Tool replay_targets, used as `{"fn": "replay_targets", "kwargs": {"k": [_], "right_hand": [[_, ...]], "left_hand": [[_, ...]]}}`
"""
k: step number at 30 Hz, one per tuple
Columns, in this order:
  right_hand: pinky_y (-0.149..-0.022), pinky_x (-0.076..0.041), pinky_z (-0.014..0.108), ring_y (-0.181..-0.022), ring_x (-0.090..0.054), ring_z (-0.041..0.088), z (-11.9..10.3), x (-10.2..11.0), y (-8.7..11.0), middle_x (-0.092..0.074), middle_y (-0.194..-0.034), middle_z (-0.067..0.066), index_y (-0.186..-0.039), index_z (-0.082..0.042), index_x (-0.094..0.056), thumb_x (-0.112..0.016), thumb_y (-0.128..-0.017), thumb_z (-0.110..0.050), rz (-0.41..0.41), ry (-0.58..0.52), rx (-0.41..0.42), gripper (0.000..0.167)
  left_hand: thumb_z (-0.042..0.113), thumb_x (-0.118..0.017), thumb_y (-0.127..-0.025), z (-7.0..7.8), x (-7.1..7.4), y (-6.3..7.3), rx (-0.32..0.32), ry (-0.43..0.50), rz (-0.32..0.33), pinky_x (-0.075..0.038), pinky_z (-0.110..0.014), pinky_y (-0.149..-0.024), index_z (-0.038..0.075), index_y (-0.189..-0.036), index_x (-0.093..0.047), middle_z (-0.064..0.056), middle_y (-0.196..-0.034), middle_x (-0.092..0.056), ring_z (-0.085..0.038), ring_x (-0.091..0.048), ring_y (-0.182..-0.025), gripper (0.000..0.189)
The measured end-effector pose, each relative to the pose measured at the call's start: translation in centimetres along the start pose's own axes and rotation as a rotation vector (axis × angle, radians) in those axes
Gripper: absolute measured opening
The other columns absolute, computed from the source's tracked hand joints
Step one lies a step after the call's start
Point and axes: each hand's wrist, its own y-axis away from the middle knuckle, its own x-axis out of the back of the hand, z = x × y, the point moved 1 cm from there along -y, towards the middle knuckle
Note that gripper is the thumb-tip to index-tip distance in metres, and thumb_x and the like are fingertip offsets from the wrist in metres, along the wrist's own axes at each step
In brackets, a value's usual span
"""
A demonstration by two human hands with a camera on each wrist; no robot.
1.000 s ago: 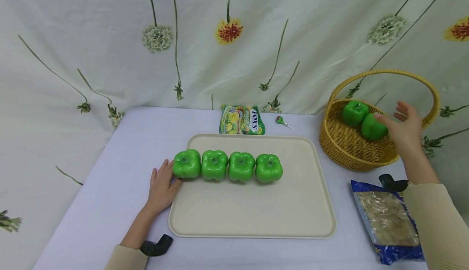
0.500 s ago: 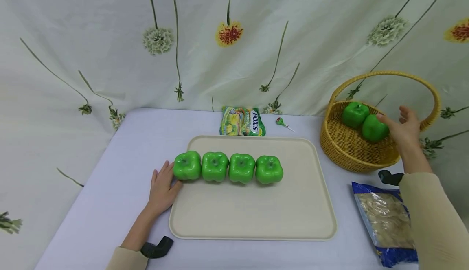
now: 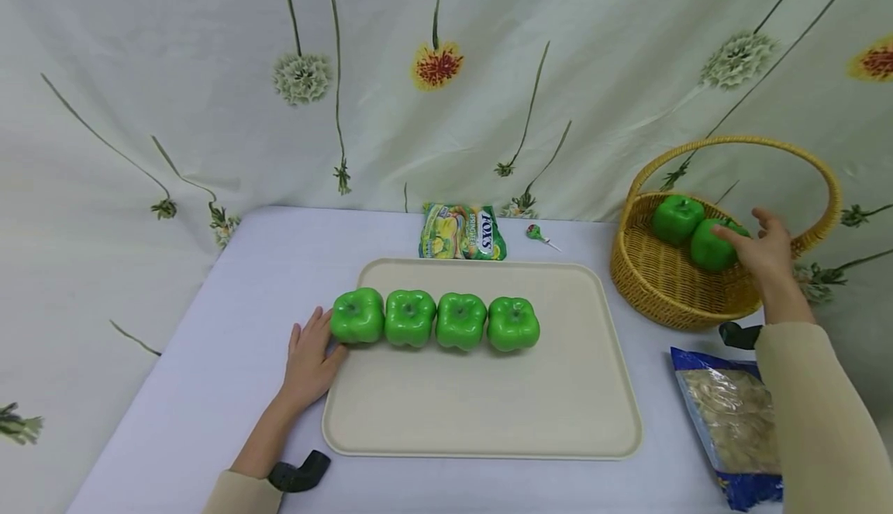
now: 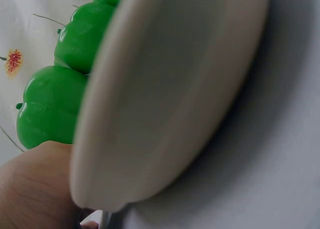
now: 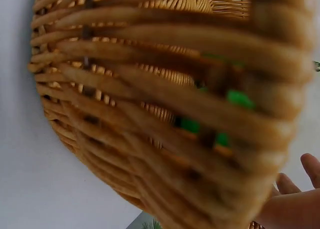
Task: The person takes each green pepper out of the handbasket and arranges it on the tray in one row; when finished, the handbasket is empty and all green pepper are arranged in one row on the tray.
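Several glossy green bell peppers (image 3: pixel 410 318) stand in a row across the upper part of a cream tray (image 3: pixel 481 413). My left hand (image 3: pixel 310 359) rests at the tray's left edge, fingers loosely spread, its fingertips right at the leftmost pepper (image 3: pixel 357 315); the tray's rim (image 4: pixel 100 114) fills much of the left wrist view. At the right, a wicker basket (image 3: pixel 645 285) holds two more green peppers. My right hand (image 3: pixel 767 254) reaches over its right rim, thumb overlapping the nearer pepper (image 3: pixel 711 245), the other fingers extended beyond it. The weave largely hides that pepper in the right wrist view.
A Fox's candy bag (image 3: pixel 462 232) and a small lollipop (image 3: pixel 535 232) lie behind the tray. A blue-edged clear packet (image 3: pixel 729 421) lies below the basket, partly under my right sleeve. The basket's tall handle (image 3: pixel 739 140) arches beyond my right hand.
My right hand has lowered slightly and moved left, bringing its thumb over the nearer pepper in the basket. My left hand and the row of peppers stay put.
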Motion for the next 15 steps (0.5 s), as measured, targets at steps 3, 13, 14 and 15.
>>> {"fn": "replay_targets", "kwargs": {"k": [3, 13, 14, 15], "right_hand": [[-0.117, -0.015, 0.065, -0.152, 0.001, 0.036, 0.4, -0.1, -0.5, 0.007, -0.166, 0.003, -0.155, -0.04, -0.004, -0.058, -0.072, -0.077, -0.011, 0.019, 0.013, 0.106], [-0.114, -0.015, 0.068, -0.151, 0.001, 0.041, 0.5, -0.4, -0.8, 0.007, -0.166, 0.007, -0.156, -0.037, -0.002, -0.058, -0.074, -0.076, -0.045, 0.041, 0.023, 0.107], [-0.115, -0.015, 0.067, -0.151, 0.001, 0.041, -0.2, -0.4, -0.1, 0.007, -0.166, 0.008, -0.157, -0.034, -0.002, -0.059, -0.076, -0.074, -0.049, 0.035, 0.015, 0.107], [-0.115, -0.015, 0.066, -0.151, 0.0, 0.041, -1.1, -0.4, 0.8, 0.007, -0.166, 0.009, -0.158, -0.031, -0.002, -0.06, -0.078, -0.071, -0.055, 0.031, 0.007, 0.106]], "left_hand": [[0.008, -0.053, -0.089, 0.0, 0.0, 0.0, 0.004, 0.002, -0.005, -0.003, -0.07, -0.113, -0.007, -0.138, -0.047, -0.028, -0.144, -0.045, -0.051, -0.024, -0.142, 0.052], [0.008, -0.053, -0.088, -0.2, -0.1, 0.0, 0.021, -0.003, -0.017, -0.002, -0.069, -0.114, -0.007, -0.139, -0.047, -0.027, -0.146, -0.044, -0.051, -0.023, -0.143, 0.053], [0.008, -0.053, -0.088, -0.2, -0.1, 0.0, 0.026, -0.004, -0.02, -0.001, -0.069, -0.114, -0.006, -0.139, -0.047, -0.027, -0.146, -0.044, -0.05, -0.023, -0.143, 0.053], [0.008, -0.053, -0.088, -0.2, -0.1, -0.1, 0.029, -0.006, -0.023, -0.001, -0.069, -0.114, -0.006, -0.139, -0.046, -0.027, -0.146, -0.044, -0.05, -0.022, -0.143, 0.053]]}}
